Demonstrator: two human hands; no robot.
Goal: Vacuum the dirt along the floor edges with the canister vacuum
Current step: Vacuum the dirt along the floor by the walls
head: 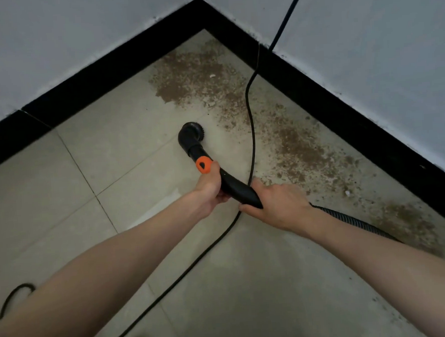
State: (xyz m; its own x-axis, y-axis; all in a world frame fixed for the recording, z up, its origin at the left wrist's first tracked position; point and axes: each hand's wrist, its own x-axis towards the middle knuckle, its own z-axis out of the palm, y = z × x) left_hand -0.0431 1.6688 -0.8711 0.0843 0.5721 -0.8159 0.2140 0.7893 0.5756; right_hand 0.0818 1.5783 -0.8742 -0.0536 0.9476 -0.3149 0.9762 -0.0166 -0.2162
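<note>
One vacuum wand [227,183] is gripped by two hands, left hand [211,188] curled behind the orange collar, right hand [278,204] wrapped at the hose end | one brush nozzle [191,135] is held ahead, axis toward the corner | dirt [301,148] is strewn right of it, along the black skirting [341,88] | one power cord [251,119] is trailed between

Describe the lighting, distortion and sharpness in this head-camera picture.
Head view: soft, even light with no hard shadows; wide-angle distortion bows the black baseboard and stretches the forearms; a pale sheen on the floor tiles; the brush nozzle and dirt look slightly soft.
</note>
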